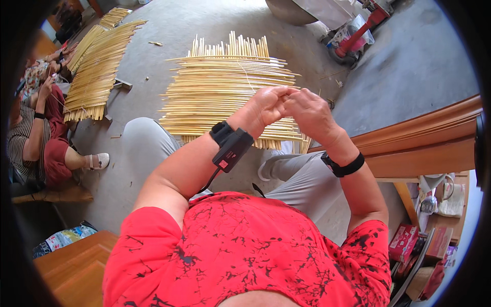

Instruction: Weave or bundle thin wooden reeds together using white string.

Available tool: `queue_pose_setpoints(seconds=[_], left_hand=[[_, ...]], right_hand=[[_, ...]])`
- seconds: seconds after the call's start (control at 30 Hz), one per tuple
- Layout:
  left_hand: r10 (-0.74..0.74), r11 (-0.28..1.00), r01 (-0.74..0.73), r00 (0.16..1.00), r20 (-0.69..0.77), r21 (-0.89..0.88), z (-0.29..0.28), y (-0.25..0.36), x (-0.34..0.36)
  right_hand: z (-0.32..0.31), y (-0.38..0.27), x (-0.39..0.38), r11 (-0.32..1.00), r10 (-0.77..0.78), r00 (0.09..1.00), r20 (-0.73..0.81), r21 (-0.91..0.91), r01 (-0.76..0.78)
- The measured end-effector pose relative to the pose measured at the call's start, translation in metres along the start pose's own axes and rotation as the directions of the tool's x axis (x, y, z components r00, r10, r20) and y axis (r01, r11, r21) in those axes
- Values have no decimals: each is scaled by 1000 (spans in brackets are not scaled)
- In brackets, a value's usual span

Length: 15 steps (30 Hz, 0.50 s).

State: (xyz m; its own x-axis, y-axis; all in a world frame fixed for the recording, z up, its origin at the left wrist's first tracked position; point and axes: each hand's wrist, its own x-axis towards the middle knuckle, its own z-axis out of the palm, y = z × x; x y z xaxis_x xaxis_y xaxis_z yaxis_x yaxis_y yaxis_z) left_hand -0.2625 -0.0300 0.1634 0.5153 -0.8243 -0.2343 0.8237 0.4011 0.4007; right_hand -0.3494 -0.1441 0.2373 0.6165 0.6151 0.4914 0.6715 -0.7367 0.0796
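My left hand (267, 106) and my right hand (311, 113) meet at the fingertips above the right part of a mat of straw-coloured stalks (215, 97). The left palm turns up with its fingers curled in; the right hand shows its back, with the fingers bent and pressed together. Whatever lies between the fingertips is too small to make out. A thin pale thread (247, 74) runs across the stalks toward my left hand; its end is hidden. Most stalks lie crosswise, while others stick out lengthwise at the far edge.
At the left, another person (36, 128) sits by a second stalk mat (97, 71) on a low stand. A wooden panel (424, 135) stands close at my right, with shelves of boxes (404, 243) below it. A red metal post (360, 33) stands at the far right.
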Motion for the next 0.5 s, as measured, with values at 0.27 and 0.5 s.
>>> queue_pose_setpoints(seconds=[0.27, 0.5], left_hand=[[-107, 963, 15, 939, 328, 271, 21, 18, -16], [-218, 817, 107, 967, 132, 567, -30, 56, -45]], right_hand=[[-30, 7, 32, 455, 777, 620, -109, 778, -433], [-32, 6, 59, 38, 943, 331, 30, 980, -196]])
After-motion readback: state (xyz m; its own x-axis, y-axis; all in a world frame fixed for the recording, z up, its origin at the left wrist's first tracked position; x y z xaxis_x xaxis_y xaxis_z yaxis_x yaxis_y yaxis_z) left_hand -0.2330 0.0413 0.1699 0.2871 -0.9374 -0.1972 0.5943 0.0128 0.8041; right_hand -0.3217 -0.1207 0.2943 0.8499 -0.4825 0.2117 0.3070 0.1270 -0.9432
